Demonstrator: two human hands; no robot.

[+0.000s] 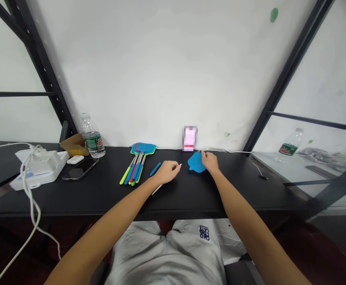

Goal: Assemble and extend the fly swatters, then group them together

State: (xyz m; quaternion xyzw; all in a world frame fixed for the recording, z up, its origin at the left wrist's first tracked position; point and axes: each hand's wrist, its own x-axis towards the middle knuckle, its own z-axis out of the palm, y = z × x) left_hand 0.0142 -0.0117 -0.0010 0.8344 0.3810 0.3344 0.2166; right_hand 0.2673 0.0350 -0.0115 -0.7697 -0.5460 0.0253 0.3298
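Observation:
My left hand (167, 171) is closed around a thin metal rod (157, 189), whose white tip pokes out toward the right. My right hand (210, 161) rests on the black table (101, 194) and pinches the edge of a blue fly-swatter head (195, 162) lying flat. The rod's tip points at the neck of that head, a short gap apart. A loose blue handle grip (155, 169) lies just left of my left hand.
A bundle of several finished swatters (137, 160) lies left of centre. Further left are a water bottle (92, 136), a phone (80, 169), an earbud case (75, 159), a cardboard box (73, 144) and a white power strip with cables (39, 166). A small pink device (190, 138) stands against the wall.

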